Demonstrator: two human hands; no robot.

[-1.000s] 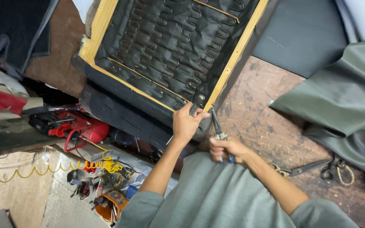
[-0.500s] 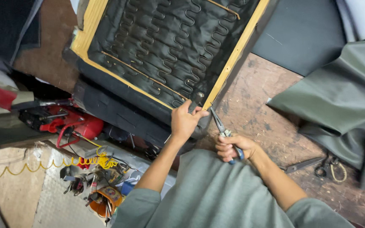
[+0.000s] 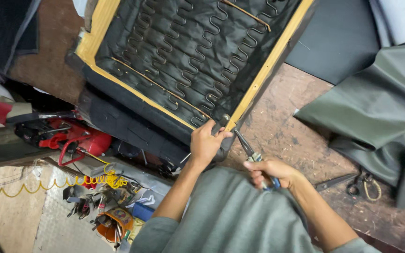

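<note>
head view: left hand clamped the dark fabric at the near corner of the wooden seat frame, frame lying toward 12 o'clock. right hand was closed around blue-handled pliers, long axis running toward 11 o'clock, tips just beside the corner and left fingers. left hand sat nearer. scissors lay on the workbench at 3 o'clock.

— How's the light?
— Soft and even, probably from overhead. The wooden frame and workbench read clearly, with no hard glare.
— Shadows?
— Deep under the bench at left; the red tool sits half in gloom.
— Sharpness?
— Decent centrally, though the scissors look slightly soft.
</note>
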